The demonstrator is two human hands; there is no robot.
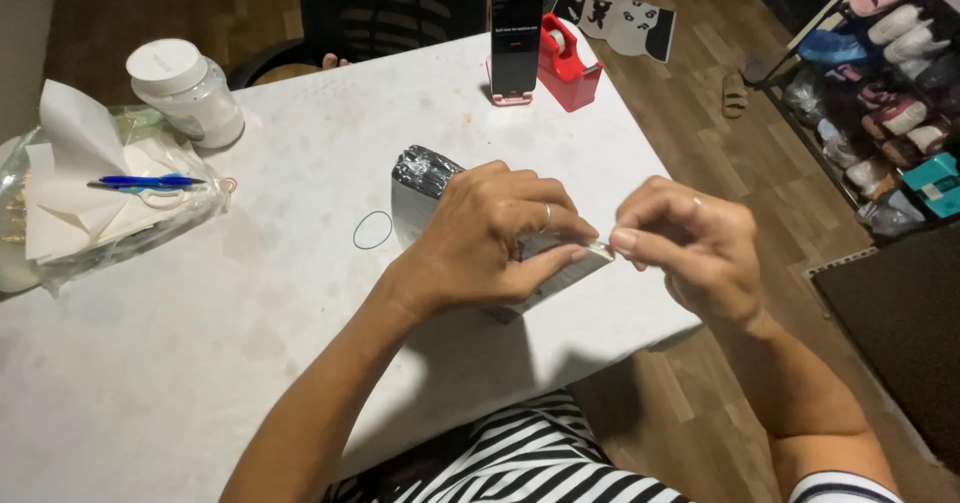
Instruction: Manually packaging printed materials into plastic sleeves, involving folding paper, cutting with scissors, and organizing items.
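though half hidden, silver stack (425, 178) under left hand (490, 238); right hand (690, 243) pinching its edge.

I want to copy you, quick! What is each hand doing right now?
Left hand: closed on the silver packet stack, pressing it to the white table.
Right hand: pinching the stack's end.

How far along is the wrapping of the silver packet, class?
Done: the silver packet looks wrapped at its far end. In hand: the left hand presses it down while the right hand pinches something at its near end. Left: the green rubber band lies unused on the table.
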